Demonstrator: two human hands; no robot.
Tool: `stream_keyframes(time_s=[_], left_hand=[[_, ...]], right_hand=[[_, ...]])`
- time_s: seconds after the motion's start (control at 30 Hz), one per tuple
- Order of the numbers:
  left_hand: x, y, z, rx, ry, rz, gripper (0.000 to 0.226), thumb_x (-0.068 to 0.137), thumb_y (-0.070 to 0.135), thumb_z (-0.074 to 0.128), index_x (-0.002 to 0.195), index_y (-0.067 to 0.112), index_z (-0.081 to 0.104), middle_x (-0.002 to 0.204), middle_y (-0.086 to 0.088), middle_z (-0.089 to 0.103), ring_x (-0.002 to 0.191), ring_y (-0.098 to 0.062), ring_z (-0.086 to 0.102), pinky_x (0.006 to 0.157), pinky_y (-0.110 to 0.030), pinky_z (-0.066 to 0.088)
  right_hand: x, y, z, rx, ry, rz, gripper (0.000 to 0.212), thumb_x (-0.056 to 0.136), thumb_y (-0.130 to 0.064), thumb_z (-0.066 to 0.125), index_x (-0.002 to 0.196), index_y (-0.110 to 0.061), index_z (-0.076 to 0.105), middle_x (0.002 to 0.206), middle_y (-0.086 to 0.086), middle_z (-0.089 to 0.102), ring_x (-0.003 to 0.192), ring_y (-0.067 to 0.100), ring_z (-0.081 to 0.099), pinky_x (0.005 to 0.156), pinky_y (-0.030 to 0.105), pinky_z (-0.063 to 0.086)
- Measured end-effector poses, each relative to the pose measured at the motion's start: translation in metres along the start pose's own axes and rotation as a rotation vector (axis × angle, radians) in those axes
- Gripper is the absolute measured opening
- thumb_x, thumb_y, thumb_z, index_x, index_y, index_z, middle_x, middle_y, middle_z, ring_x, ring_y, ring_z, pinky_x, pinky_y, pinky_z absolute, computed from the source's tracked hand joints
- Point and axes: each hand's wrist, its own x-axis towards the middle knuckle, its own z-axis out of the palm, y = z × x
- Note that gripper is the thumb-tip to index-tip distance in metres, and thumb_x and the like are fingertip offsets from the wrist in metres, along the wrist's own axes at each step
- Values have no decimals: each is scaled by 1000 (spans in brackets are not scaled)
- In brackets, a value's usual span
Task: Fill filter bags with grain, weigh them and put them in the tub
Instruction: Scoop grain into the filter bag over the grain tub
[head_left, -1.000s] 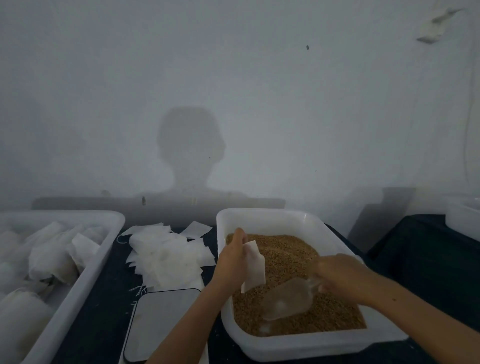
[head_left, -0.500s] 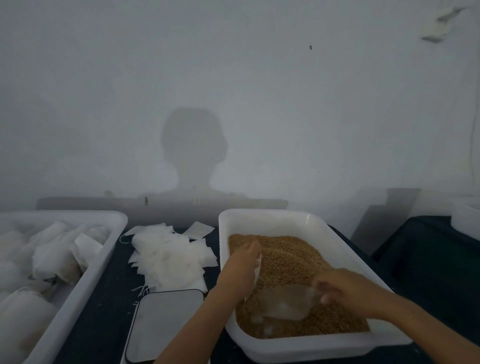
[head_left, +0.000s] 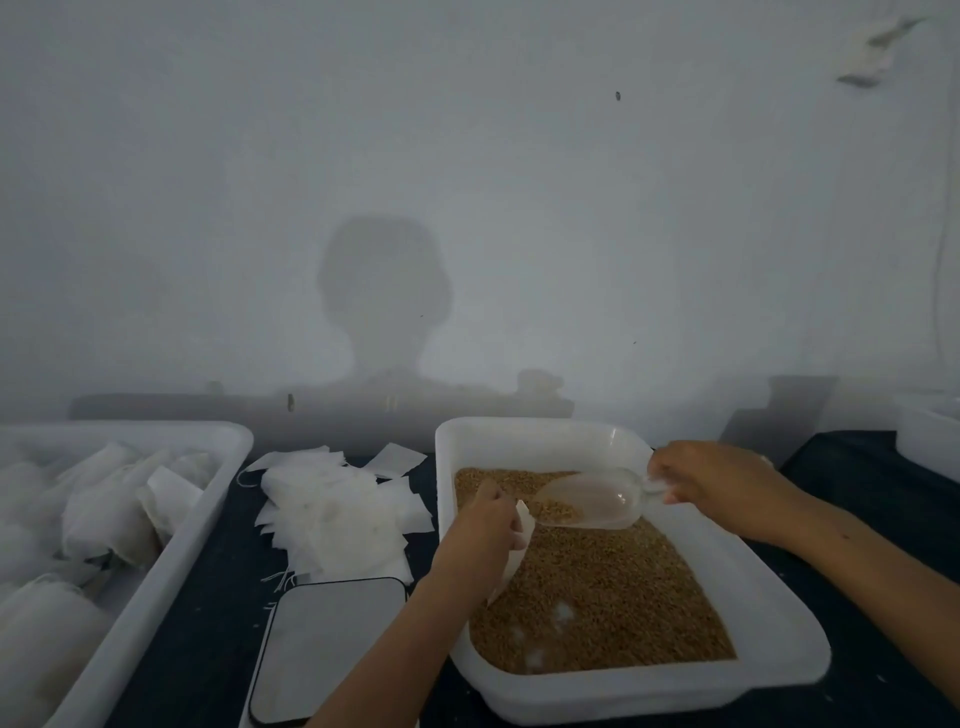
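A white tray (head_left: 779, 670) at the right front holds brown grain (head_left: 613, 597). My left hand (head_left: 480, 540) grips a white filter bag (head_left: 519, 545) over the grain at the tray's left side. My right hand (head_left: 711, 486) holds a clear plastic scoop (head_left: 597, 501) by its handle. The scoop carries some grain and its lip sits at the bag's mouth. A flat scale (head_left: 324, 649) lies in front, left of the tray. A loose pile of empty filter bags (head_left: 337, 514) lies behind the scale. The white tub (head_left: 156, 582) at the left contains several filled bags (head_left: 93, 519).
A dark cloth (head_left: 208, 649) covers the table. Another white container (head_left: 930, 436) stands at the far right edge. A pale wall runs close behind the table.
My right hand lifted the scoop out of the grain and swung it up toward the back. Its lip now meets the bag in my left hand.
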Motion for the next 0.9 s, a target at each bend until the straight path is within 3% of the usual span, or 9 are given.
stream_keyframes(time_s=[0.13,0.27,0.5,0.67,0.73,0.83,0.9], left_hand=[[-3,0,1,-26,38,20,9,88,3,61,97,6,61,118,-1,41,85,-7,47,78,-9,38],[-3,-1,1,-49,43,33,9,89,3,59,99,4,60,114,0,38,85,-6,46,74,-6,34],[-4,0,0,-19,64,27,10,91,7,58,100,6,59,119,-3,43,85,-8,49,77,-10,37],[-8,3,-3,7,76,-7,13,94,1,44,101,11,47,104,-9,55,95,-22,57,71,-24,40],[-8,4,-4,-15,90,-18,19,92,-3,41,101,14,41,97,-11,58,93,-22,59,68,-27,41],[-8,4,-8,-95,173,-57,18,95,-1,37,107,13,38,86,-9,58,74,-16,54,59,-23,36],[-9,5,-13,-251,216,-76,10,99,5,35,98,15,36,76,-1,50,64,-11,45,57,-25,34]], right_hand=[[13,-9,1,-194,102,-77,23,95,-23,52,117,-29,55,111,-11,59,94,6,54,57,16,25],[20,-12,2,-321,186,-182,24,94,-20,52,115,-32,54,106,-13,54,95,7,49,68,24,21],[14,-16,-4,-414,245,-202,18,98,-24,45,114,-31,48,109,-14,51,99,7,47,75,23,25],[-3,-18,18,-147,32,47,4,97,-21,47,94,-22,45,92,-7,51,81,8,54,70,24,46],[-10,-21,40,-76,-56,114,5,97,-19,44,93,-21,41,84,-9,46,75,8,50,58,18,40],[-14,-27,71,58,-177,143,16,98,-11,40,97,-20,52,89,-9,52,78,5,54,60,15,40],[-15,-34,84,87,-234,132,30,98,-7,36,77,-24,48,80,-12,48,71,-1,49,57,10,38]])
